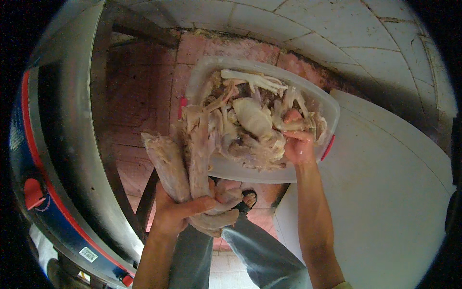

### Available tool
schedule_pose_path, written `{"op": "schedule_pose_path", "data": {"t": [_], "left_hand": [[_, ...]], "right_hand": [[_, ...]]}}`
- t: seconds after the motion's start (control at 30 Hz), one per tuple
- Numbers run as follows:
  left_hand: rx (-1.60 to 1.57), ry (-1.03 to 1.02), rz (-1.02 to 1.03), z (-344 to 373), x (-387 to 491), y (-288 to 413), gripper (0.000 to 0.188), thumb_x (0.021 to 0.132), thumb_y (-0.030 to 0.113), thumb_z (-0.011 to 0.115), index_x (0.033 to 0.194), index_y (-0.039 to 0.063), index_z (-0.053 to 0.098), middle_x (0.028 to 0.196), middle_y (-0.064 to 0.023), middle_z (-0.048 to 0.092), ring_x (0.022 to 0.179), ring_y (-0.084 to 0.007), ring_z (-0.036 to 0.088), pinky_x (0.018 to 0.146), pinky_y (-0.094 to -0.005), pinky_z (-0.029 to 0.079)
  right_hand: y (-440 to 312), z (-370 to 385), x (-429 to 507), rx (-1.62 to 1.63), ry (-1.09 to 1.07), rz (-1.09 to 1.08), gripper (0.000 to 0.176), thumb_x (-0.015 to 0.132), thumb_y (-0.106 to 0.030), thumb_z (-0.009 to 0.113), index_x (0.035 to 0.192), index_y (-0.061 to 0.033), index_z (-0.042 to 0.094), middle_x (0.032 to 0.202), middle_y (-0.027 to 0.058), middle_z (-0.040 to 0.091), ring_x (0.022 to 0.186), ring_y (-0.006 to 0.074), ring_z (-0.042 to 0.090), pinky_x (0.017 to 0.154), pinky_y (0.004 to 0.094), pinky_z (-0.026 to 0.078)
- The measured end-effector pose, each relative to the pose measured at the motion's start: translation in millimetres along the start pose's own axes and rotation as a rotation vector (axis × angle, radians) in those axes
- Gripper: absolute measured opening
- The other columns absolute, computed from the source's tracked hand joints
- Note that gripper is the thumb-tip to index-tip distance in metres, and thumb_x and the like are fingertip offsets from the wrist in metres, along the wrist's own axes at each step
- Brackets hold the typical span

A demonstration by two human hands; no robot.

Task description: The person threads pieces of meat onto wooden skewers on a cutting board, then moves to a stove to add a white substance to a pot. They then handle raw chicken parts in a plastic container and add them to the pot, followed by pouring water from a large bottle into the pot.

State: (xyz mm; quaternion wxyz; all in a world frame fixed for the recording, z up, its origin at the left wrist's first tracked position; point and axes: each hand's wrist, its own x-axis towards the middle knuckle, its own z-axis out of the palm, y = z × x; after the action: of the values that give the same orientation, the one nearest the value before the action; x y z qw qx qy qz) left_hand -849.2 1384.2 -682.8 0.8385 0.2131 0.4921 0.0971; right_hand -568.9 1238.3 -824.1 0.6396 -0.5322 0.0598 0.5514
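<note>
My left hand is closed around long raw poultry necks, which stick up past the near left edge of a translucent plastic tub. Raw poultry pieces fill much of the tub, with a pale piece in the middle and a poultry foot near the far side. Inside the tub's right part, my right hand touches the pieces with bent fingers; whether it grips one is hard to tell, since its fingertips are partly hidden.
A large white surface lies to the right. On the left stand a metal-edged counter and a blue object with a red stripe. Pink floor tiles lie below, a white tiled wall beyond. My legs and a sandalled foot show beneath my hands.
</note>
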Motion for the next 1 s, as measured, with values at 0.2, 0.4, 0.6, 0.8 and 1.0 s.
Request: {"op": "schedule_pose_path", "data": {"t": [0.2,0.4,0.6,0.8,1.0], "left_hand": [[0.016,0.064,-0.019,1.3,4.9,2.1,0.072,0.072,-0.001,0.08,0.137,-0.006,0.052,0.094,-0.0154,0.067,0.087,-0.0299,0.071,0.081,-0.0453,0.061],[-0.085,0.042,0.009,8.1,6.3,5.9,0.049,0.071,-0.008,0.082,0.116,-0.006,0.064,0.093,-0.0138,0.072,0.084,-0.0263,0.074,0.077,-0.0404,0.061],[0.026,0.012,-0.012,5.3,7.5,4.0,0.071,0.073,-0.001,0.08,0.137,-0.005,0.051,0.092,-0.015,0.066,0.085,-0.0303,0.073,0.08,-0.0432,0.061],[0.042,0.01,0.007,2.4,8.1,3.2,0.07,0.073,-0.001,0.079,0.137,-0.006,0.051,0.094,-0.0151,0.066,0.086,-0.0302,0.072,0.08,-0.0431,0.061],[0.032,-0.007,0.002,3.5,4.5,0.7,0.071,0.073,0.001,0.079,0.138,-0.005,0.052,0.097,-0.0151,0.067,0.088,-0.0298,0.072,0.082,-0.0437,0.06]], "right_hand": [[-0.6,-14.5,-9.1,-0.053,-0.142,0.044,0.03,0.068,0.002,0.071,0.095,-0.0068,0.061,0.097,0.0031,0.059,0.101,0.0194,0.06,0.093,0.0318,0.046],[-2.3,-16.3,-20.2,-0.149,-0.189,0.065,0.03,0.078,-0.002,0.074,0.106,-0.0049,0.063,0.107,0.0049,0.061,0.1,0.0193,0.062,0.093,0.0336,0.051],[6.9,20.2,-12.4,-0.375,0.216,0.079,0.045,0.092,-0.022,0.081,0.128,-0.0018,0.064,0.125,0.0086,0.065,0.117,0.0219,0.062,0.099,0.0353,0.051],[-10.6,44.9,35.6,-0.341,0.32,0.384,0.071,0.083,-0.033,0.089,0.137,0.0029,0.061,0.134,0.0158,0.066,0.119,0.0244,0.066,0.095,0.038,0.056],[-19.5,51.3,32.6,-0.223,0.251,0.388,0.055,0.089,-0.01,0.082,0.138,0.0006,0.058,0.119,0.0101,0.071,0.107,0.0206,0.07,0.09,0.0347,0.058]]}}
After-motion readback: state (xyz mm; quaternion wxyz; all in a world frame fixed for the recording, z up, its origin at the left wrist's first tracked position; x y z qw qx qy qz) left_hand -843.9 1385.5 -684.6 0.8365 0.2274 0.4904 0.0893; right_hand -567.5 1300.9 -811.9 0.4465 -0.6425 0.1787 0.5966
